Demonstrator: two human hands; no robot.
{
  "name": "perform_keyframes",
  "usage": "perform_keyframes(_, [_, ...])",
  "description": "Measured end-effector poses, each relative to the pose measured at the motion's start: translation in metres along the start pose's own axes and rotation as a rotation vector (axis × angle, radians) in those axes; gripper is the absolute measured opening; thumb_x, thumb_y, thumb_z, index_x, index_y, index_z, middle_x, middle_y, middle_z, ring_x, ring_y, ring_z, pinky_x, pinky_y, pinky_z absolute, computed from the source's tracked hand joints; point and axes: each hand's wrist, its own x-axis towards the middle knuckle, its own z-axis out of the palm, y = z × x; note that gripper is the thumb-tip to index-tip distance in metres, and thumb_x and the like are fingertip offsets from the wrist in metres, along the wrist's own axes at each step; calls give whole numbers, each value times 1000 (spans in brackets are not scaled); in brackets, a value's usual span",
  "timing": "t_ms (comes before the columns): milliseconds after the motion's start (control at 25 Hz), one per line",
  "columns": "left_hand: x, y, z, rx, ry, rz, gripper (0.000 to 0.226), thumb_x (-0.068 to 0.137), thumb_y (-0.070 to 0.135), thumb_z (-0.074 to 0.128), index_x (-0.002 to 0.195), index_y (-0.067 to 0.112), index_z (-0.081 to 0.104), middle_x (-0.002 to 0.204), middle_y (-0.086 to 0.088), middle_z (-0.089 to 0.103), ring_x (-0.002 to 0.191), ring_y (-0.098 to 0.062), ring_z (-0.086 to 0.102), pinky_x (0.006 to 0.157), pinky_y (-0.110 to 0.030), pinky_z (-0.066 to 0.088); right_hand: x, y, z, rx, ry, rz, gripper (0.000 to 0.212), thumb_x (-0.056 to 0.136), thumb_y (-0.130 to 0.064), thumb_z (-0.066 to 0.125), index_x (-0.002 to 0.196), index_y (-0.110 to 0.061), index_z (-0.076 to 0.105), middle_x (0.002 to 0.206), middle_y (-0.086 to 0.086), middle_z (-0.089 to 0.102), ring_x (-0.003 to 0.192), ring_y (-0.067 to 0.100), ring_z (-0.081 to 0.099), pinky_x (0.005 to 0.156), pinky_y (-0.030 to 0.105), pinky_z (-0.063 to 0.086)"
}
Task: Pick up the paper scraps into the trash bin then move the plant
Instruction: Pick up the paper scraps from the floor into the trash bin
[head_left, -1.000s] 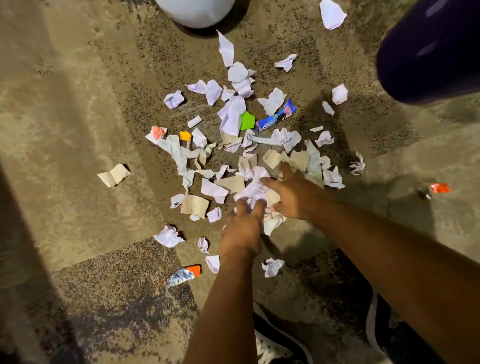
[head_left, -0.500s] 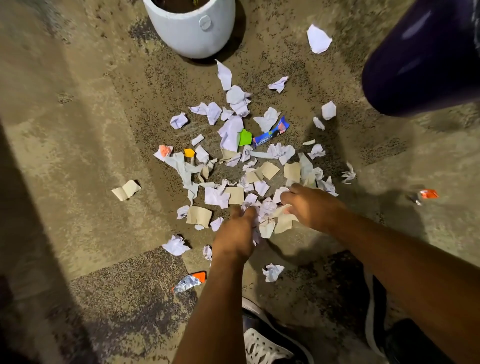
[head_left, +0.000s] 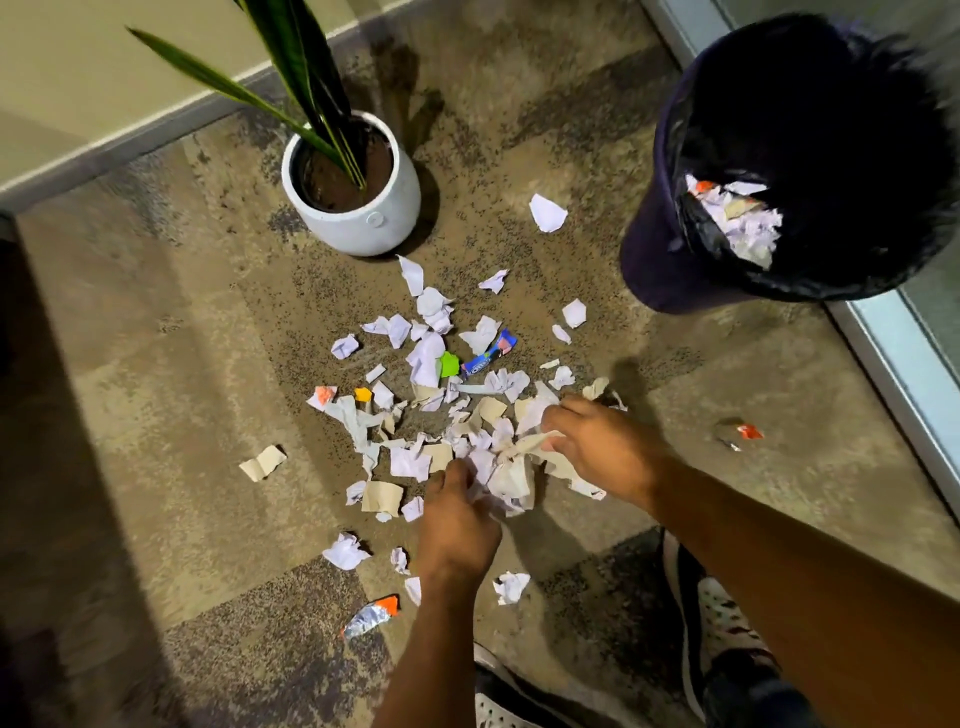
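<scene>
Many white and tan paper scraps (head_left: 426, 358) lie scattered on the carpet in the middle of the view. My left hand (head_left: 457, 525) and my right hand (head_left: 605, 449) are closed around a bunch of scraps (head_left: 511, 475) held between them, just above the floor. The dark trash bin (head_left: 795, 161) with a black liner stands at the upper right and holds some scraps inside. The plant (head_left: 291, 78) with long green leaves grows in a white round pot (head_left: 363, 218) at the upper middle, beyond the pile.
A blue snack wrapper (head_left: 491, 354), a green scrap (head_left: 449, 365) and orange bits lie among the paper. A silver and orange wrapper (head_left: 371, 616) lies near my left forearm. My shoes (head_left: 722, 618) are at the bottom. A wall skirting (head_left: 156, 130) runs at the upper left, a glass frame (head_left: 893, 353) along the right.
My hands have gathered the scraps into a bunch and lifted it slightly. The view has tilted up, so the plant, pot and the bin's opening have come into sight.
</scene>
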Motion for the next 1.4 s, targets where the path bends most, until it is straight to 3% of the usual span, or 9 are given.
perform_keyframes(280, [-18, 99, -16, -132, 163, 100, 28, 88, 13, 68, 113, 14, 55, 113, -5, 60, 99, -23, 59, 78, -28, 40, -41, 32, -92, 17, 347, -96, 23, 97, -38, 46, 101, -19, 58, 96, 1, 59, 71, 23, 63, 56, 40, 55])
perform_keyframes(440, [-6, 162, -45, -12, 122, 333, 25, 90, 17, 69, 109, 19, 53, 110, -2, 57, 95, -21, 55, 76, -29, 39, -57, 73, -155, 57, 548, -135, 17, 99, -28, 55, 105, -13, 61, 97, 0, 57, 73, 13, 55, 62, 31, 53])
perform_keyframes(600, [9, 237, -75, 73, 86, 480, 26, 91, 19, 71, 103, 24, 48, 105, 1, 56, 93, -17, 52, 73, -27, 37, -50, 124, -188, -10, 776, 20, 23, 97, -25, 57, 106, -5, 64, 100, 10, 61, 86, 28, 63, 78, 31, 48])
perform_keyframes(760, [26, 305, -73, 1, 148, 519, 26, 90, 25, 72, 103, 21, 50, 101, 3, 58, 83, -12, 55, 62, -11, 35, -41, 160, -206, 61, 520, 308, 46, 96, -27, 58, 140, -21, 47, 141, 8, 44, 115, 35, 57, 91, 43, 50])
perform_keyframes(840, [36, 332, -64, -121, 123, 468, 25, 89, 24, 73, 99, 25, 50, 99, 4, 62, 78, -11, 63, 59, -12, 44, -47, 173, -204, 49, 519, 341, 50, 97, -30, 55, 145, -25, 41, 150, 4, 36, 116, 33, 58, 88, 45, 53])
perform_keyframes(1040, [58, 376, -39, -311, 36, 438, 30, 82, 20, 77, 88, 33, 50, 100, 1, 66, 79, -22, 71, 70, -45, 62, -82, 170, -180, -44, 771, 218, 25, 100, -25, 49, 119, -16, 62, 111, 6, 58, 76, 26, 63, 52, 29, 49])
perform_keyframes(1160, [61, 389, -26, -280, -68, 524, 43, 84, 15, 76, 121, 27, 57, 105, -8, 69, 69, -8, 64, 70, -34, 62, -97, 163, -152, -12, 676, 174, 18, 100, -24, 50, 109, -17, 64, 100, 3, 61, 67, 22, 62, 48, 30, 50])
perform_keyframes(1240, [63, 391, -20, -254, -126, 551, 61, 85, 14, 73, 140, 27, 50, 112, -1, 69, 87, -7, 67, 83, -25, 58, -102, 160, -132, -31, 629, 162, 17, 99, -25, 53, 109, -19, 66, 100, -1, 62, 64, 16, 61, 47, 23, 47])
perform_keyframes(1400, [63, 376, -10, -159, -36, 561, 27, 88, 26, 67, 115, 27, 64, 105, 4, 70, 89, -11, 70, 85, -36, 59, -101, 156, -102, -30, 463, 179, 16, 92, -19, 64, 107, -19, 68, 102, 0, 65, 65, 17, 65, 49, 25, 49])
